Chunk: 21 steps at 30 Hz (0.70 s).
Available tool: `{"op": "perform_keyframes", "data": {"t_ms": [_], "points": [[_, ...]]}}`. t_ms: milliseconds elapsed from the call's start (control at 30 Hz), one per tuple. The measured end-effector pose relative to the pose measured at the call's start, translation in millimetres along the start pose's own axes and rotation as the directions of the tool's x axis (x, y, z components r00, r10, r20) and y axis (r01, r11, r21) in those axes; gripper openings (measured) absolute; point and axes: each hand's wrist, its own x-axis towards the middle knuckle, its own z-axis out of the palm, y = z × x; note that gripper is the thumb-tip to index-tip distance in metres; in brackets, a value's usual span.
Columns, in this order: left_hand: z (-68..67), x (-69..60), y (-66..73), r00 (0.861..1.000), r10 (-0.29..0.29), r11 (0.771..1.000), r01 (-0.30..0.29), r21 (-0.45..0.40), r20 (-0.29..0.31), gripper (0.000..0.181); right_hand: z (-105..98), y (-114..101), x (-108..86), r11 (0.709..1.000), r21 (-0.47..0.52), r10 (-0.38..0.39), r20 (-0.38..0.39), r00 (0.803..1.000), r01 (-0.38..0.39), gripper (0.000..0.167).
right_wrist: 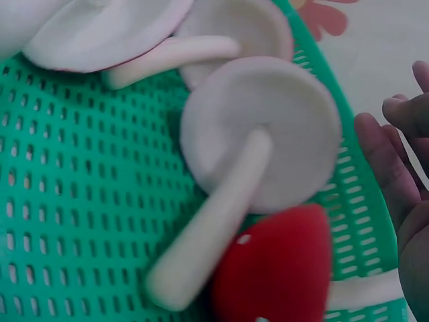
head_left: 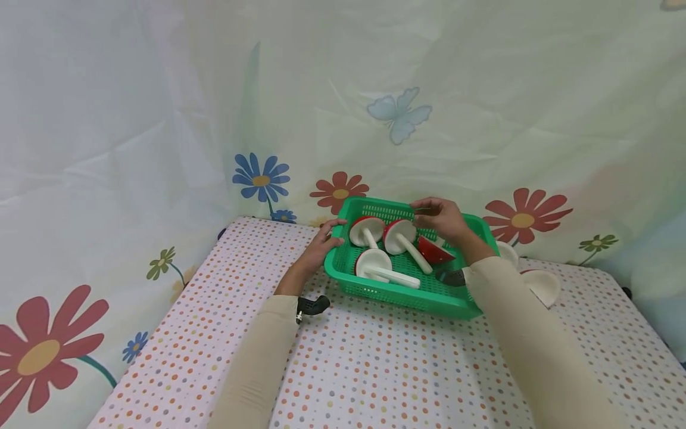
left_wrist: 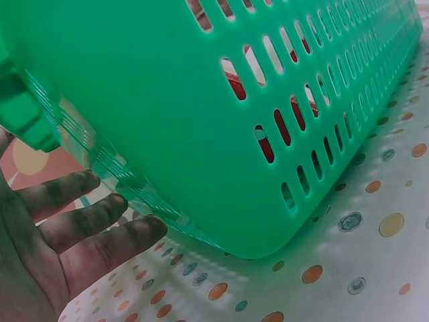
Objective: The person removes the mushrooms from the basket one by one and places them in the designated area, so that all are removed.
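A green plastic basket stands on the table with several toy mushrooms inside, red-capped with white undersides and stems. One mushroom lies along the near side, cap underside up. Another's white-spotted red cap faces up below the right hand. My left hand is at the basket's left end; its fingers are extended beside the wall in the left wrist view. My right hand is over the far rim, fingers loosely extended, holding no mushroom. Whether it touches the rim, I cannot tell.
Right of the basket, two more pale caps lie on the dotted tablecloth: one cap is nearer, the other partly hidden by the basket and right arm. A flower-printed curtain hangs directly behind the table.
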Motion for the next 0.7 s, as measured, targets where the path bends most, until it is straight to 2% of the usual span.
{"op": "perform_keyframes", "data": {"t_ms": [200,433,700], "points": [[-0.8,-0.5,-1.7,1.000,0.005,1.000,-0.005,-0.011,0.004,0.045,15,7,6.1,0.998,-0.062,0.029,-0.002,1.000,-0.029,0.037],[0.2,-2.6,3.9,1.000,-0.006,1.000,0.007,-0.028,0.023,0.048,22,11,13.6,0.993,-0.109,0.038,0.016,0.999,-0.036,0.038],[-0.2,-1.4,3.2,1.000,-0.011,0.999,0.012,-0.038,0.027,0.050,25,18,14.5,0.984,-0.161,0.088,0.090,0.992,-0.072,0.044]]}}
